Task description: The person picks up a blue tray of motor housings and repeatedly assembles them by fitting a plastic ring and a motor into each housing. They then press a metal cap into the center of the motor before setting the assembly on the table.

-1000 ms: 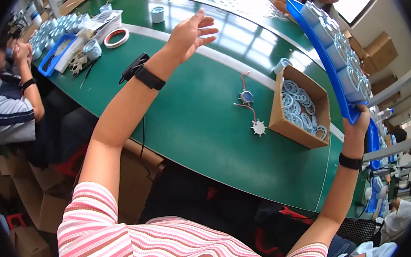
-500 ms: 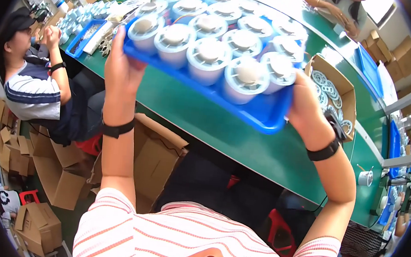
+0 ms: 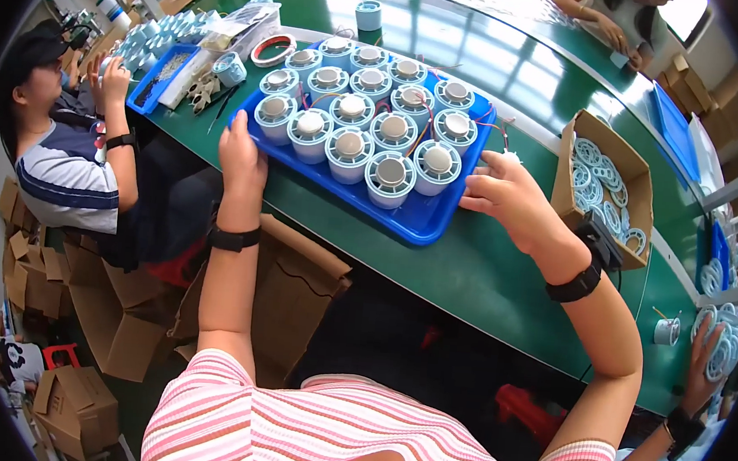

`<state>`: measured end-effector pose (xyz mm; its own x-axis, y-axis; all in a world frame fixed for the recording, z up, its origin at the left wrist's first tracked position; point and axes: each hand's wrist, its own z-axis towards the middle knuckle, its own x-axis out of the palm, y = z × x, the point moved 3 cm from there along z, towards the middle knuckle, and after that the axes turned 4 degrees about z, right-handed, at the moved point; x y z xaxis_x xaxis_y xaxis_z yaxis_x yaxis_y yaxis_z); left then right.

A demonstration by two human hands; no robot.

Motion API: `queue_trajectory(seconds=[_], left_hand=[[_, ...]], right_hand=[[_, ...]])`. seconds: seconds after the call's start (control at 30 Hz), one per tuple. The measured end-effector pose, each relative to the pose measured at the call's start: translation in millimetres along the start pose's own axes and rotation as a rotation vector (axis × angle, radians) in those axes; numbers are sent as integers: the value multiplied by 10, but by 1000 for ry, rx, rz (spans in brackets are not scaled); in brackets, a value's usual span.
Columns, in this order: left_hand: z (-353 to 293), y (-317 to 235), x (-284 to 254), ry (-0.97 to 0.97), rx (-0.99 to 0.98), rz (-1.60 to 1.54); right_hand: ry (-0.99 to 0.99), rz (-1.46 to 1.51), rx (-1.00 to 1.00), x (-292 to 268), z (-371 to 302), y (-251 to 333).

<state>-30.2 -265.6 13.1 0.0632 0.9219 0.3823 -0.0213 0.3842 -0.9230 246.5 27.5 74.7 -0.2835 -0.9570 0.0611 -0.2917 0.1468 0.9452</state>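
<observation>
A left hand [image 3: 242,160] is lying against a blue tray [image 3: 425,231]'s left corner, grip closure impossible to tell. Near the bench [image 3: 504,280]'s front edge, the tray, likely steadiest level, is carrying smooth, round, plastic-looking cups [image 3: 350,145]. A right hand [image 3: 510,197] is showing at the tray's right edge, grip loosely parted, clasping nothing.

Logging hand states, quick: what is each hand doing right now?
Left hand: at the left edge of the blue tray; grip cannot be told.
Right hand: open, at the tray's right edge; contact cannot be told.
</observation>
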Motion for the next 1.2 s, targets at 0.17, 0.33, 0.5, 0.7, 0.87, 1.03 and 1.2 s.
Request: queue_trajectory(seconds=[0.17, 0.33, 0.5, 0.7, 0.87, 1.03, 1.2], left_hand=[[181, -92, -52, -195, 336, 349], [-1029, -936, 893, 486, 973, 982], [-1762, -820, 1174, 1041, 998, 1342], [-1619, -795, 1165, 1078, 966, 1356], [-1545, -819, 1284, 1167, 821, 1317], [-1507, -798, 1353, 1185, 804, 1254], [-1437, -855, 1362, 1146, 618, 1212]], right_hand=[[56, 108, -101, 94, -139, -78], [40, -210, -126, 49, -608, -183], [126, -568, -343, 188, -985, -104], [-262, -719, -570, -329, -1376, 145], [-803, -753, -470, -1606, -1526, 321], [-887, -1148, -192, -3077, -1609, 63], [-783, -878, -248, -3237, -1289, -561]])
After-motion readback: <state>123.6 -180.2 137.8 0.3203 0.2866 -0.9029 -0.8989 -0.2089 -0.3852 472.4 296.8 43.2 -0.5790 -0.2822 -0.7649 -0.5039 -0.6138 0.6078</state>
